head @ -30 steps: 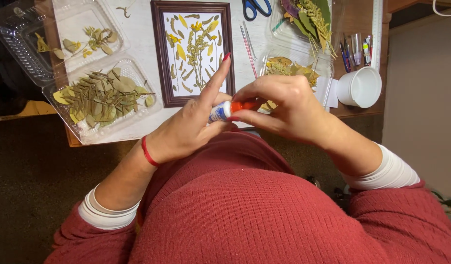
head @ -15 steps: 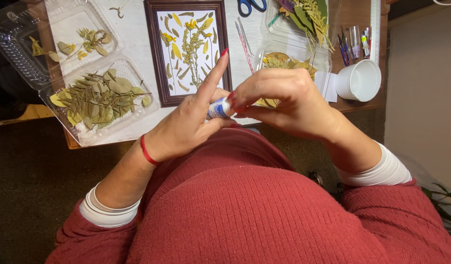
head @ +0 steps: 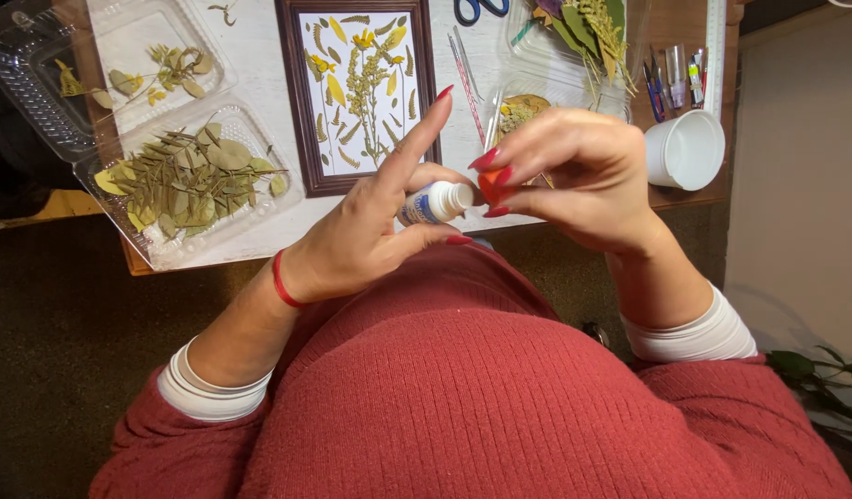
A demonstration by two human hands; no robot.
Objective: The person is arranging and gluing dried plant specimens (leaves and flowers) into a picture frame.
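Over the table (head: pixel 259 55), left grip (head: pixel 370 236) clasps glue bottle (head: pixel 432 202); right grip (head: pixel 574 176) pinches its orange cap (head: pixel 489 185).

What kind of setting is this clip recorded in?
Probably a home craft table for pressed-flower work: a dark wooden frame holding arranged dried flowers, clear plastic trays of pressed leaves, scissors, and a small glue bottle in the hands.

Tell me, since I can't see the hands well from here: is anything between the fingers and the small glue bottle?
Nothing visible. The left hand holds the small white bottle directly, and the right hand pinches its orange cap with bare fingertips. Both are raised above the framed pressed flowers.
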